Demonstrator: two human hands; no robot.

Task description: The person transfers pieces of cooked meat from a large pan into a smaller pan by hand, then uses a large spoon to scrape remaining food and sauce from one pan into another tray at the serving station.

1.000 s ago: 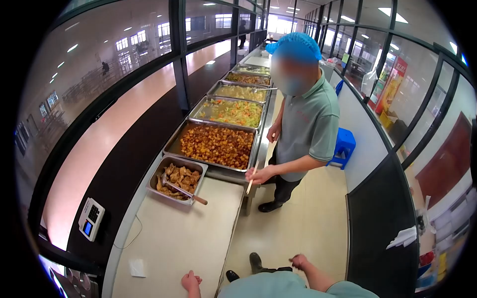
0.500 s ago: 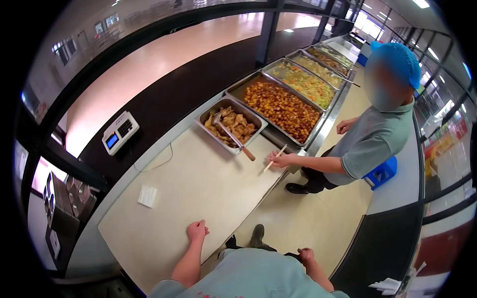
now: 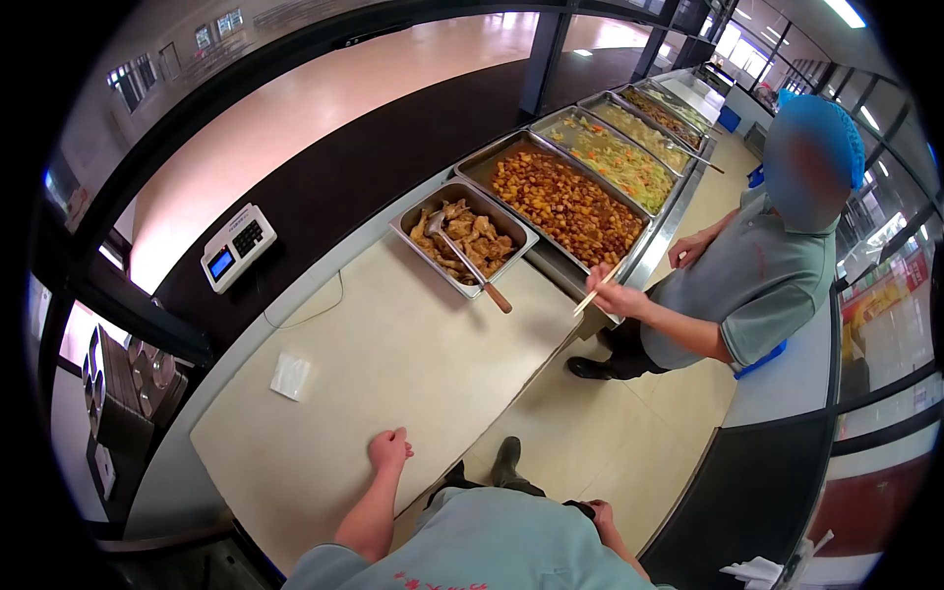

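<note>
My left hand (image 3: 390, 449) rests on the pale counter (image 3: 393, 364), fingers curled into a loose fist with nothing visible in it. Low beside my waist is my right hand (image 3: 601, 513), next to something black at the edge of my grey-green shirt; its fingers are mostly hidden. A small white packet (image 3: 291, 376) lies on the counter, left of and beyond my left hand. Farther along stands a metal pan of browned meat pieces (image 3: 480, 234), with a wooden-handled serving utensil (image 3: 467, 264) leaning in it.
A co-worker (image 3: 757, 265) in a blue cap stands at right, holding chopsticks (image 3: 596, 291). Several food pans (image 3: 590, 202) run along the serving line. A scale (image 3: 237, 248) sits on the dark ledge; stacked metal trays (image 3: 123, 388) are at left.
The co-worker's hand with the chopsticks has risen and moved right, away from over the counter. My left hand stays on the counter; my right hand has shifted slightly closer to my body.
</note>
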